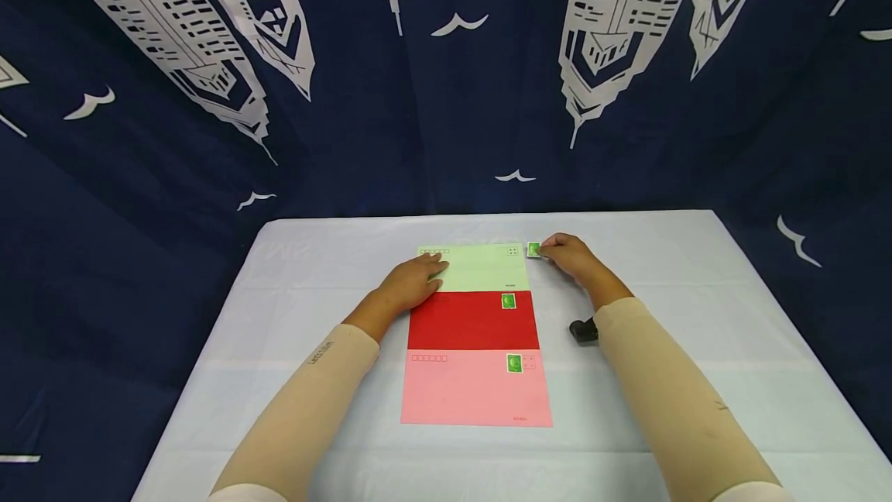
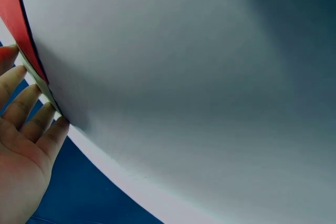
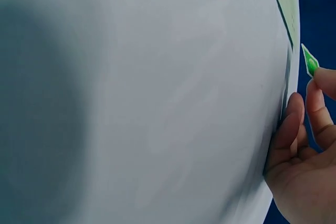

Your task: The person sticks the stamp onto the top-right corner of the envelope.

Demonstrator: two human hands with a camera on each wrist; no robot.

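Observation:
My left hand [image 1: 413,282] rests on the left part of a pale green envelope [image 1: 481,268], its fingers spread nearly straight; the left wrist view shows the fingertips along the envelope's edge. Between thumb and forefinger my right hand [image 1: 573,254] pinches a green postage stamp [image 1: 533,249] with a white border, just off the green envelope's upper right corner. The same stamp [image 3: 311,62] shows edge-on in the right wrist view. Below the green envelope lie a red envelope [image 1: 456,321] and a pink envelope [image 1: 460,393]. Each bears a green stamp near its upper right.
A white cloth covers the table [image 1: 613,424]. A small black object [image 1: 583,331] shows beside the right forearm, partly hidden by the sleeve. Behind the table hangs a dark blue curtain [image 1: 432,122] with white building and bird prints.

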